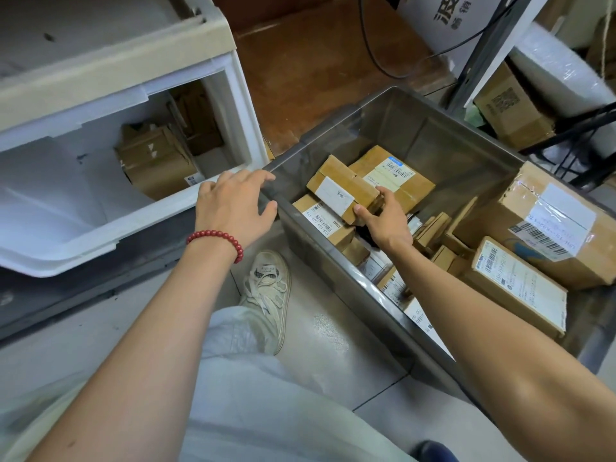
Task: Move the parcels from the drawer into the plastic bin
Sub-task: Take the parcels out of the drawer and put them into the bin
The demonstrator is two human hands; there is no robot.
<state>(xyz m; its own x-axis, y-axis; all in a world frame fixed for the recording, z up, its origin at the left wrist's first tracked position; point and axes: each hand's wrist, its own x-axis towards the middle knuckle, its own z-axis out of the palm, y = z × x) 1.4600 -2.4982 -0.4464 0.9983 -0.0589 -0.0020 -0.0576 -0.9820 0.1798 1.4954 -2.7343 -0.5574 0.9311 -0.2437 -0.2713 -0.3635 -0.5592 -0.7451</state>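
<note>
Right hand point(386, 218), centre of frame, reaches into the grey translucent plastic bin point(333, 258) and grips a small brown cardboard parcel with a white label point(343, 190) at its near end: thumb on the front edge, the other fingers behind the box and mostly hidden. The parcel lies tilted on top of other brown labelled parcels in the bin point(396, 173); those lower down are partly covered by the forearm and their labels cannot be read. Left hand point(233, 205), fingers loosely spread and holding nothing, hovers at the bin's left corner rim; actual contact with the rim cannot be confirmed. A red bead bracelet point(216, 240) sits on that wrist. White plastic drawer point(66, 255), left of frame, is pulled open; its near part shows bare white floor, while brown cardboard parcels remaining in the drawer point(156, 161) sit at the back in shadow, count unclear. Two larger taped cardboard boxes point(546, 228) stand at right, cut off by the frame edge. A cream lace-up shoe point(270, 295) rests on the pale tiled floor point(320, 348) between drawer and bin.
</note>
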